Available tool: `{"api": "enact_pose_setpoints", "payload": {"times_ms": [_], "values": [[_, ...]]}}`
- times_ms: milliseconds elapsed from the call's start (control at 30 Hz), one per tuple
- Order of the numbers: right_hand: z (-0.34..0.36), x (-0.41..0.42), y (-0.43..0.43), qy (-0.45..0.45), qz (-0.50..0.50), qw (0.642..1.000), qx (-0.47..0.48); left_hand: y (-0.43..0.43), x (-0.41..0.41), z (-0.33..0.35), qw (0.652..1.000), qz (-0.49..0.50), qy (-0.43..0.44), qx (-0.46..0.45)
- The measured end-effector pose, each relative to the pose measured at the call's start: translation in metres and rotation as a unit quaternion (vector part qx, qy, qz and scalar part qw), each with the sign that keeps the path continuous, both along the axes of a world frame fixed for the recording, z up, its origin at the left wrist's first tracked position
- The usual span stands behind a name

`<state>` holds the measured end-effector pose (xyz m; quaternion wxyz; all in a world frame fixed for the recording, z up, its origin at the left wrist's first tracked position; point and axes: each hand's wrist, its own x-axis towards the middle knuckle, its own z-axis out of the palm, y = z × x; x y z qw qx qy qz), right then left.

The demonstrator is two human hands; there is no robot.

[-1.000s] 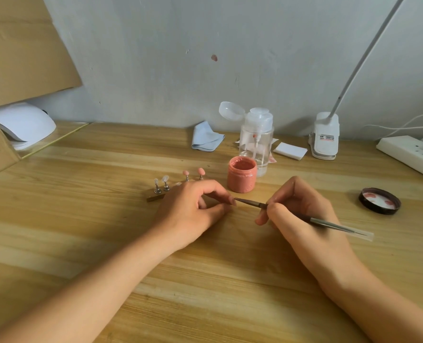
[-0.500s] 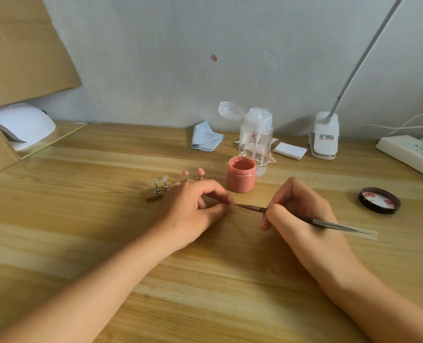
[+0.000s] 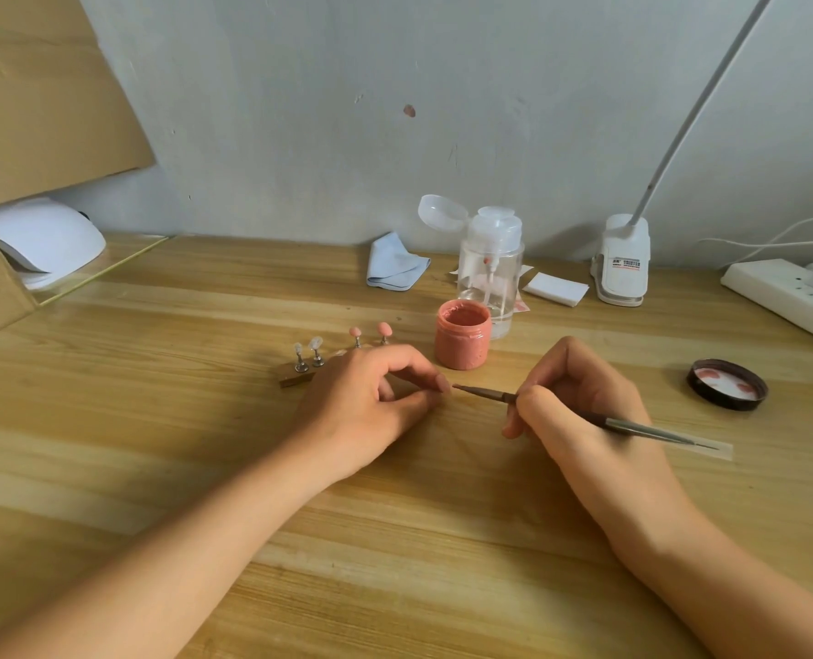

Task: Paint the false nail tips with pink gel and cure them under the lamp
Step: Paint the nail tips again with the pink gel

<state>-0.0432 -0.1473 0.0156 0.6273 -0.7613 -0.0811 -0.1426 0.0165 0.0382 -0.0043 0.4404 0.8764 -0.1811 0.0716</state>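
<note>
Two hands meet over a wooden table [image 3: 157,420]. The right hand [image 3: 580,397] grips a thin brush [image 3: 483,393], its tip touching the curled forefinger of the left hand [image 3: 371,401]; whether that hand pinches anything is hidden. Just behind stand two pink nail tips [image 3: 356,332], two unpainted nail tips [image 3: 315,343] and the open pink gel jar [image 3: 464,335]. The label on the clip lamp [image 3: 625,266] is too small to read. Bare wood stretches left to the white curing lamp [image 3: 43,235].

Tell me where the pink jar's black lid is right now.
In the head view, the round black lid lies inside-up on the wooden table, right of the right hand and apart from the open pink jar.
</note>
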Motion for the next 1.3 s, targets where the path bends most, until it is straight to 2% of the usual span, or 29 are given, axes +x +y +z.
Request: {"api": "enact_pose_setpoints", "payload": {"times_ms": [467,633,733,867,1000,1300], "values": [[-0.001,-0.002,0.000,-0.026,0.009,0.999,-0.031,0.000,0.003,-0.005,1.000,0.005,-0.006,-0.009],[-0.002,0.000,-0.004,-0.025,-0.011,0.999,0.046,0.001,0.003,-0.006,1.000,0.009,-0.016,-0.024],[-0.003,0.001,-0.005,-0.025,-0.015,0.998,0.059,-0.001,0.001,-0.006,0.998,0.019,-0.033,-0.047],[-0.003,0.001,-0.004,-0.015,-0.012,0.998,0.067,0.002,-0.002,0.006,0.987,0.069,-0.096,-0.107],[-0.003,0.001,-0.004,-0.011,-0.012,0.998,0.060,0.029,0.007,0.023,0.961,0.156,-0.146,-0.177],[-0.005,0.002,-0.003,-0.007,-0.008,0.998,0.060,0.052,0.022,0.012,0.979,0.177,-0.072,-0.070]]}}
